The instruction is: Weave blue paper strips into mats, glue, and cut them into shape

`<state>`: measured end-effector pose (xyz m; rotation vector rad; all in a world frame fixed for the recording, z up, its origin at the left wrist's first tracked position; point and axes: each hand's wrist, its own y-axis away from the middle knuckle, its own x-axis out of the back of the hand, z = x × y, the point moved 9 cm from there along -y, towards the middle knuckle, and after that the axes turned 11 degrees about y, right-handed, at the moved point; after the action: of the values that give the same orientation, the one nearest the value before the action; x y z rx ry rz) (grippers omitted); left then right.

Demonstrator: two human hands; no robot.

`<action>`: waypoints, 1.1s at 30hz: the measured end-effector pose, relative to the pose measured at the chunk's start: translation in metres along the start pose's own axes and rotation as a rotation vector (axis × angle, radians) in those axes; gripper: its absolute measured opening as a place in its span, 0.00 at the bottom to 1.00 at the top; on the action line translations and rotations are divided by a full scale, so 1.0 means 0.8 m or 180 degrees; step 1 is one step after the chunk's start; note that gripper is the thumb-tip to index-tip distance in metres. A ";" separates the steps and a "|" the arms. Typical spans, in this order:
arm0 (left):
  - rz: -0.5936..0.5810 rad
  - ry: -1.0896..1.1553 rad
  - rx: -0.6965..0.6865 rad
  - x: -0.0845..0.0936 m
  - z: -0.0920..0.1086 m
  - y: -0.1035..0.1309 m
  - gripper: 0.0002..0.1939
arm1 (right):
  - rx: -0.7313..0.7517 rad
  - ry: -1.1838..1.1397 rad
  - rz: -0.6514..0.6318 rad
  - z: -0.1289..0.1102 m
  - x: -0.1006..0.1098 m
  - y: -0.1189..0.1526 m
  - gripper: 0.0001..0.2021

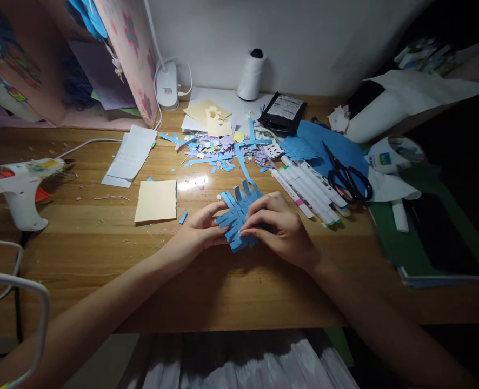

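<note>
A blue woven-paper piece [234, 217], made of crossed strips with loose ends sticking out, is held above the wooden desk between my two hands. My left hand [209, 227] grips its left edge, thumb on top and fingers behind. On its right side, the thumb and fingertips of my right hand [278, 227] are pinched at the strips; the right hand covers part of the weave. Just beyond the piece lies a long blue paper strip [243, 165]. A small blue scrap [183, 217] rests on the desk left of my left hand, beside a cream paper square [156, 201].
A heap of paper scraps [219, 147] lies behind my hands. Several white markers [310, 189] and black scissors [348, 178] are at the right. A glue gun [22, 189] stands at the left. The desk's front edge [231, 329] is near me.
</note>
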<state>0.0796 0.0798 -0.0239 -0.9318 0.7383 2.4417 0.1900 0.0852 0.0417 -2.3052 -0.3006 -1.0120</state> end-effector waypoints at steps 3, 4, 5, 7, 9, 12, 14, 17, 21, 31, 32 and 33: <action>-0.0001 -0.0091 -0.0017 -0.002 0.002 0.000 0.22 | 0.0043 0.0320 0.0102 -0.007 0.003 0.000 0.02; -0.0001 -0.0134 -0.0040 -0.002 0.002 0.000 0.23 | 0.0036 0.0353 0.0142 -0.008 0.004 0.000 0.02; 0.0004 -0.0165 -0.0067 -0.002 0.002 -0.001 0.23 | 0.0000 0.0333 0.0182 -0.008 0.005 0.001 0.03; 0.0010 -0.0179 -0.0100 -0.002 0.000 -0.004 0.22 | -0.0169 0.0198 0.0300 -0.003 0.007 0.002 0.02; 0.0012 -0.0187 -0.0070 -0.003 -0.004 -0.007 0.20 | -0.0415 0.0036 0.0451 0.007 0.009 0.003 0.02; 0.0000 -0.0244 -0.0017 -0.007 -0.009 -0.010 0.18 | -0.0674 -0.0099 0.0571 0.018 0.005 0.005 0.03; -0.0014 -0.0249 -0.0065 -0.008 -0.009 -0.011 0.17 | -0.0713 -0.0086 0.0564 0.019 0.001 0.004 0.03; -0.0063 -0.0286 -0.0192 -0.008 -0.009 -0.010 0.15 | -0.0760 0.0045 0.0661 0.017 0.003 0.004 0.03; -0.0155 -0.0481 -0.0435 -0.009 -0.008 -0.009 0.14 | -0.0748 0.0197 0.0700 0.013 0.005 0.005 0.02; -0.0055 -0.1072 -0.0629 -0.014 -0.004 -0.001 0.14 | -0.0707 0.0351 0.0593 0.015 0.000 0.003 0.02; -0.0009 -0.0935 -0.0554 -0.012 -0.005 -0.002 0.14 | -0.0743 0.0251 0.0592 0.018 0.001 0.003 0.03; 0.0047 -0.0797 -0.0468 -0.011 -0.006 -0.002 0.14 | -0.0787 0.0121 0.0601 0.021 0.003 0.004 0.03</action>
<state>0.0886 0.0768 -0.0216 -0.6547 0.4854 2.5908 0.2030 0.0932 0.0330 -2.4740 0.0619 -1.0436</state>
